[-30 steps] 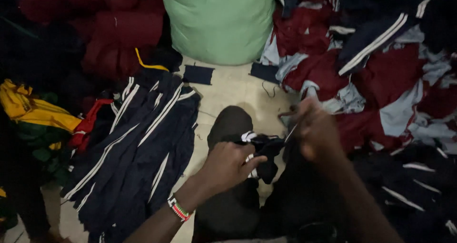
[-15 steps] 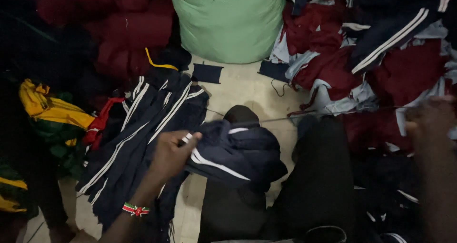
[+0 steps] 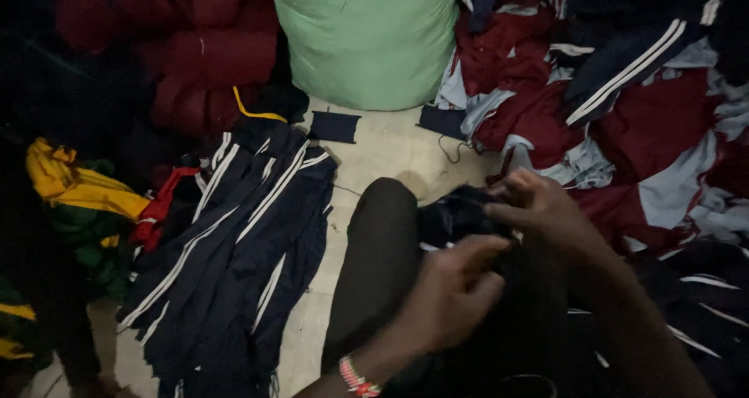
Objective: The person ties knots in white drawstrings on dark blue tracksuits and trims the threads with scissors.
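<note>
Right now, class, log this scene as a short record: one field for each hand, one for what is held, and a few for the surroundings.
left hand: gripping the dark garment over the lap, beaded wristband on the wrist
right hand: pinching the same garment's upper edge
dark garment: navy, bunched between both hands
navy striped pile: on the floor, left of the knee
green sack: upright at the back
maroon pile: heaped to the right
</note>
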